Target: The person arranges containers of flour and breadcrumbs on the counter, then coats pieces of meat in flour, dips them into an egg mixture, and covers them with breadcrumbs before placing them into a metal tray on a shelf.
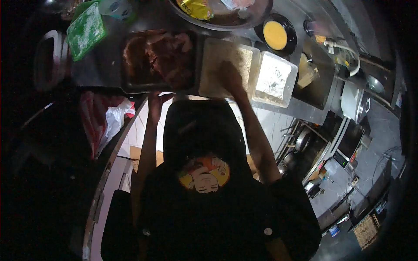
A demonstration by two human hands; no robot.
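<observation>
My right hand (229, 75) reaches down into a rectangular tub of pale crumbs (244, 61), dark and blurred, its fingers hidden. My left hand (158, 101) is at the front edge of a dark tray (126, 85), its thumb apart from the fingers; it appears to hold nothing. Slabs of raw meat (167, 54) lie in that tray. Right of the crumbs stands a clear tub of white flour (274, 76). Behind it is a dark bowl of yellow liquid (275, 35), perhaps beaten egg.
A large round pan (217, 26) holding a yellow packet (194, 8) stands at the back. Green packaging (87, 32) lies back left. A sink basin (315, 93) is at right. A red-and-white plastic bag (98, 122) hangs at left. Pots (303, 140) sit below the counter.
</observation>
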